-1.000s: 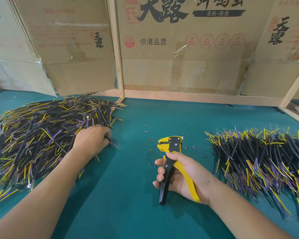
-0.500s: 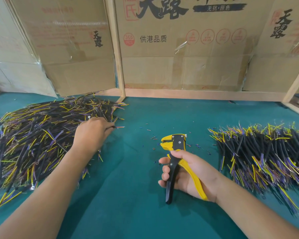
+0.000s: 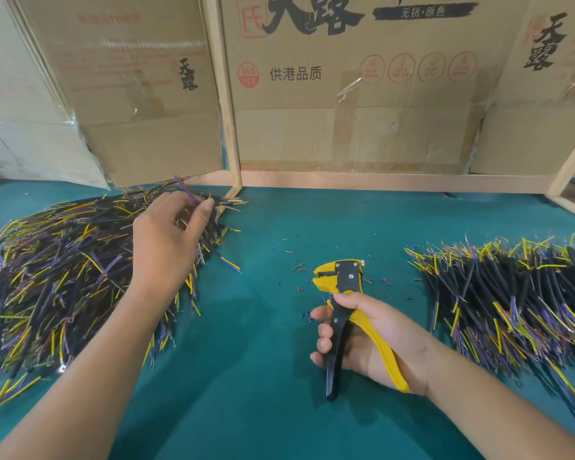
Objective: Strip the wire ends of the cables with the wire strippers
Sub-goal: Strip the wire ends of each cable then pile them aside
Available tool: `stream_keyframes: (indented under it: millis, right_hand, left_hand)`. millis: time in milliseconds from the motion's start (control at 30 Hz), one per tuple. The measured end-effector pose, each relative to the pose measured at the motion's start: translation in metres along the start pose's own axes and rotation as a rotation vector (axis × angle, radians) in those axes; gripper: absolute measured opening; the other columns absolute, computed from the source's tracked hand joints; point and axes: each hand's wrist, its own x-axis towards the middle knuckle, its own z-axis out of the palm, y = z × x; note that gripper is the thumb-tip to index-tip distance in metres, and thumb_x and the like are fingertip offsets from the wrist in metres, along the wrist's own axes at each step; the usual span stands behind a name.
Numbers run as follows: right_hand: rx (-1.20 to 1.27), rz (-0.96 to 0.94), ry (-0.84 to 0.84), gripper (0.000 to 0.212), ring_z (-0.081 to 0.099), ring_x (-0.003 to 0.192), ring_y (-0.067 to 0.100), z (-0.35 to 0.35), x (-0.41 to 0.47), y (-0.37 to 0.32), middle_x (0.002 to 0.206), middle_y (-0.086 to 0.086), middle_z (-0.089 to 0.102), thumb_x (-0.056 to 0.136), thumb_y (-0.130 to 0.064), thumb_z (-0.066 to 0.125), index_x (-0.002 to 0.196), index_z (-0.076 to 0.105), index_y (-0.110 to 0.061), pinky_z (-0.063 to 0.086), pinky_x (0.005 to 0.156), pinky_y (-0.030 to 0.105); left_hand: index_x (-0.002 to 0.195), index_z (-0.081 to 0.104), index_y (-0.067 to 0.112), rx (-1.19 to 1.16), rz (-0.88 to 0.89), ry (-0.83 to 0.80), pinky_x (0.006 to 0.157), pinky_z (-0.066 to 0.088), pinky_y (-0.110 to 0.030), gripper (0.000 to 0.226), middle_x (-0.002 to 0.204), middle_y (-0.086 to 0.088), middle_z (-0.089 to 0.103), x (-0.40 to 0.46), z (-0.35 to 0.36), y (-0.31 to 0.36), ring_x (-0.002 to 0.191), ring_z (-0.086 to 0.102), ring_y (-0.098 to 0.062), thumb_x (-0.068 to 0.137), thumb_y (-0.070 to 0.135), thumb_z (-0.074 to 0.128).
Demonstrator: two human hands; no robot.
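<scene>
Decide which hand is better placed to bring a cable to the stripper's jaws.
Left. The left hand already pinches a cable above the left pile; the right hand grips the wire strippers.

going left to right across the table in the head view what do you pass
left pile of cables → left hand, pinching a cable at the pile's far edge → scattered insulation scraps → wire strippers gripped by the right hand → right pile of cables

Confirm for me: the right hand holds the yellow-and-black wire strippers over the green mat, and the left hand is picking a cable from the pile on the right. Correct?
Not quite. The head view shows the left hand picking at the left pile, not the right pile. The right hand does hold the wire strippers over the green mat.
</scene>
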Motion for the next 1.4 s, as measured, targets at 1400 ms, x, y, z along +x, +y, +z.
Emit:
stream_keyframes:
  millis: [1400]
  right_hand:
    - [-0.127,-0.278,-0.03,0.023,0.053,0.067,0.034,0.026,-0.025,0.004,0.074,0.02,0.051,0.074,-0.013,0.078,0.089,0.067,0.001,0.054,0.072,0.049]
  left_hand:
    - [0.068,0.05,0.016,-0.894,-0.541,-0.363,0.037,0.041,-0.024,0.033,0.06,-0.01,0.062,-0.065,0.053,0.065,0.038,0.048,-0.018,0.095,0.029,0.063]
